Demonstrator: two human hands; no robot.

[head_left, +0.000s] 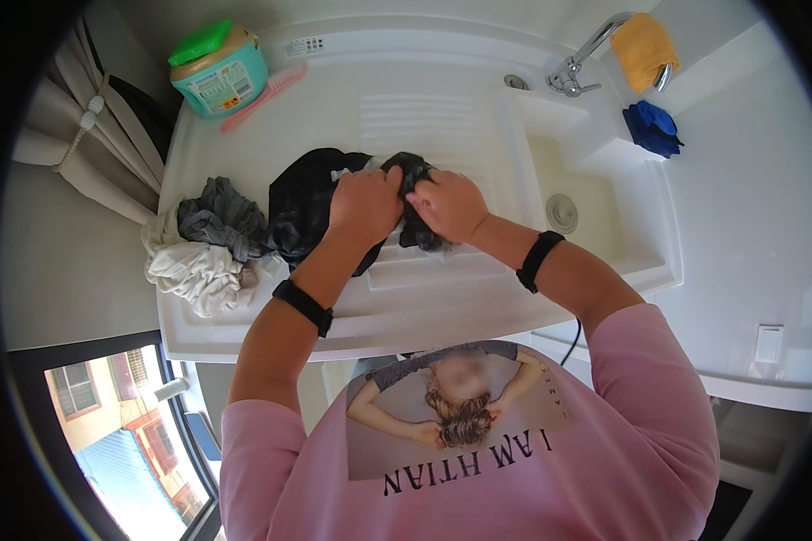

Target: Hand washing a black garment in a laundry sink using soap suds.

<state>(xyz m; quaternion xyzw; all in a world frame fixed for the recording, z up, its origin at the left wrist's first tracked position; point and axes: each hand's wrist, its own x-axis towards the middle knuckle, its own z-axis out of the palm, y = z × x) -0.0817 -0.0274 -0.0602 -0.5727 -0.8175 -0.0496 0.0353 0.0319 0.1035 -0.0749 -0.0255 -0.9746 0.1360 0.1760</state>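
Note:
A wet-looking black garment [308, 203] lies bunched on the ribbed washboard part of a white laundry sink [460, 311]. My left hand [367, 205] is closed on the middle of the cloth, with a bit of pale fabric or foam showing by its fingers. Close beside it, my right hand [447, 206] grips a bunched dark end of the same garment, its fingers curled in. The two hands nearly meet. Left of the garment sit a crumpled grey cloth [222, 219] and a white cloth [192, 273].
A teal tub with a green lid [218, 77] and a pink brush [263, 98] stand at the back left. To the right is the basin with its drain [561, 213]. Above it, an orange cloth [643, 51] hangs over the faucet [575, 72]; a blue cloth [652, 129] lies on the rim.

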